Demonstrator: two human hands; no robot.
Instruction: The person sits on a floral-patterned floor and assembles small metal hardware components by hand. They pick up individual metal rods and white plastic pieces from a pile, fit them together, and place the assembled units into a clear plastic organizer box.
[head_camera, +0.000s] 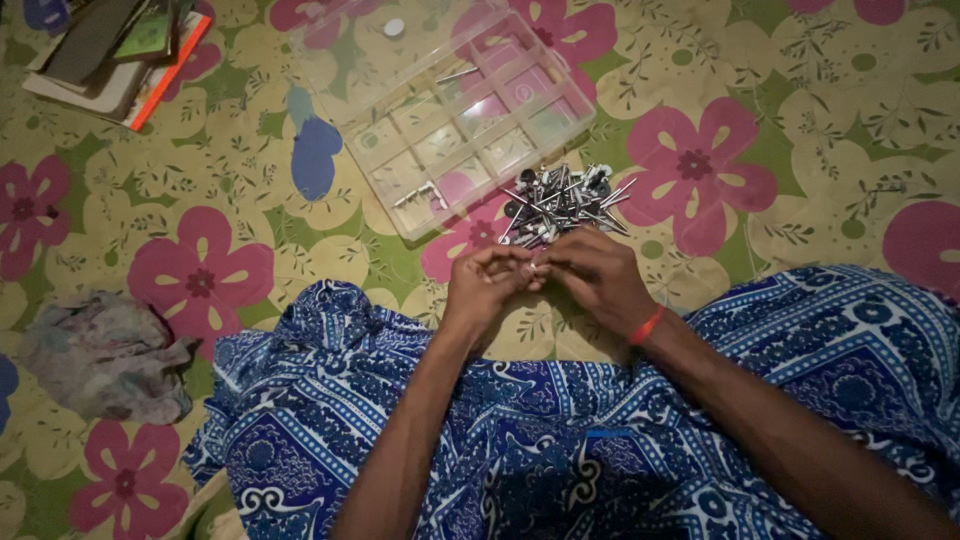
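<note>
From the head camera we see our left hand and right hand meeting fingertip to fingertip, pinching a small pale piece between them, too tiny to identify. Just beyond lies a pile of small metal bits on the flowered sheet, touching the near edge of a clear compartment box. A crumpled cloth sits towards the sheet's left edge, books at its far left corner. Blue patterned fabric covers our lap.
</note>
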